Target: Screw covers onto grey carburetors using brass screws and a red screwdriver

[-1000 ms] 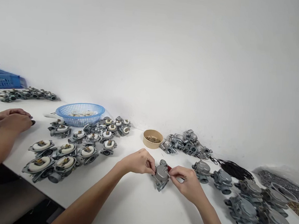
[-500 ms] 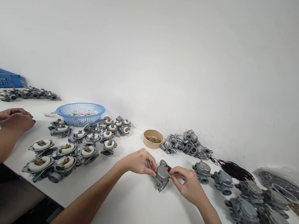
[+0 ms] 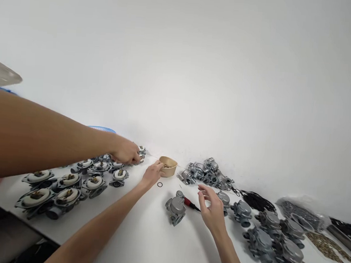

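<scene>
Grey cast-metal carburettor body (image 3: 175, 206) lies free on the white table (image 3: 154, 243), centre frame, a red-handled tool (image 3: 190, 204) beside it. The left hand (image 3: 152, 174) touches the tan bowl of small brass parts (image 3: 168, 166), fingers curled, content unclear; the right hand (image 3: 212, 207) hovers open, empty

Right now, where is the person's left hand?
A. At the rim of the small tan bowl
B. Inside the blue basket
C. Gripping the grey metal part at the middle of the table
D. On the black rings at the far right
A: the left hand touches the rim of the tan bowl, while the grey part lies alone on the table.
</scene>
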`<state>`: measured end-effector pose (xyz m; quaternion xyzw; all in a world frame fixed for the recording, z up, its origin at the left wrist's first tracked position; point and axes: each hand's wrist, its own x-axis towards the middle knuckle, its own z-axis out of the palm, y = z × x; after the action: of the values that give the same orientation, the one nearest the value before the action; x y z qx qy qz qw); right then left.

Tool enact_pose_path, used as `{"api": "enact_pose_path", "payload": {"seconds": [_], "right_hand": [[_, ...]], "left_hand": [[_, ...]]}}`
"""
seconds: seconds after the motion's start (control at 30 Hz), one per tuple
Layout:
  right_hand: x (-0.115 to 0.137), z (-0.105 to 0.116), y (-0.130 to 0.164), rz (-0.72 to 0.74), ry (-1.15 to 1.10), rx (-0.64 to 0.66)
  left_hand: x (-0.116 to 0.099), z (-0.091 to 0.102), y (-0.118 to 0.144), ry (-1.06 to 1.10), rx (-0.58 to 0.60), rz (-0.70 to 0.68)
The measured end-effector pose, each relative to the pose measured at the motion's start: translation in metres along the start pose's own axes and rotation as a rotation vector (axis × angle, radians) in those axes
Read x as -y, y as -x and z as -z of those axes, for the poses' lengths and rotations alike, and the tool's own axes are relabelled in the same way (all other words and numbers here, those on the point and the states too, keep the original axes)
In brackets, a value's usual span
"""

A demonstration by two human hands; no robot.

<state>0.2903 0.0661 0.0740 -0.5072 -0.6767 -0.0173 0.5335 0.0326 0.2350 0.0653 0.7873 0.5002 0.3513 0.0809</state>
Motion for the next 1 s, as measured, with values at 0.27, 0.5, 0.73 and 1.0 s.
{"api": "enact_pose_path", "payload": {"seconds": [0.27, 0.5, 0.73, 1.0], "right_hand": [[0.015, 0.005, -0.004, 0.046, 0.028, -0.07], [0.023, 0.012, -0.01, -0.121, -0.182, -0.048], [0.063, 0.074, -0.004, -0.288, -0.551, -0.189], [0.079, 0.138, 0.077, -0.684, -0.558, -0.427]], "left_hand": [[-0.021, 0.027, 0.037, -0.008, -0.156, -0.051], [-0.089, 0.059, 0.036, 0.039, -0.215, -0.151], [-0.182, 0.08, 0.076, 0.25, -0.18, -0.427], [-0.24, 0.034, 0.159, 0.354, 0.045, -0.707]]}}
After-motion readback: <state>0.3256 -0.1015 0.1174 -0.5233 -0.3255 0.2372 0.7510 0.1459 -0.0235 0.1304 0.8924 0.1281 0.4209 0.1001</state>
